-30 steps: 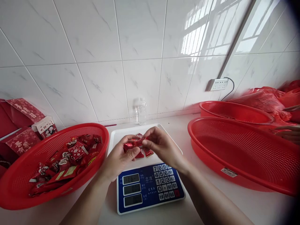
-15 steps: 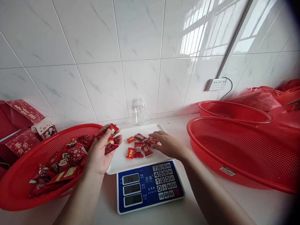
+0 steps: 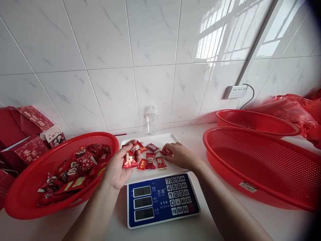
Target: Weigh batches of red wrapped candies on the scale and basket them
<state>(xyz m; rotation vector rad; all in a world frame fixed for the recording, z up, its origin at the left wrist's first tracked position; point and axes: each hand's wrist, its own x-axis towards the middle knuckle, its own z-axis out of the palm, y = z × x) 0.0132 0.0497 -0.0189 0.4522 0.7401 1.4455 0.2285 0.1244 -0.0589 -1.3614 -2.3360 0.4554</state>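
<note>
Half a second ago the left hand (image 3: 117, 169) hung by the red mesh plastic basket (image 3: 22, 197). It has now swung back to the 9 o'clock edge of the white rectangular weighing tray (image 3: 160, 139). It lies palm up, with fingers curled and thumb pressing on a clutch of red foil-wrapped sweets (image 3: 129, 161), two or three. The right hand (image 3: 180, 155), flat then, now pinches a single red wrapped sweet (image 3: 167, 152) at the tray's 3 o'clock side. I judge sweets are being picked up one at a time, with both hands meeting over the tray.

- Loose sweets on tray (image 3: 150, 160): four, perhaps five.
- Blue-faced digital scale (image 3: 163, 197): one.
- Baskets: three, one heaped at 9 o'clock and two wide red baskets (image 3: 263, 167) at 3 o'clock.
- Clear plastic bottle (image 3: 153, 121): one, at 12 o'clock.
</note>
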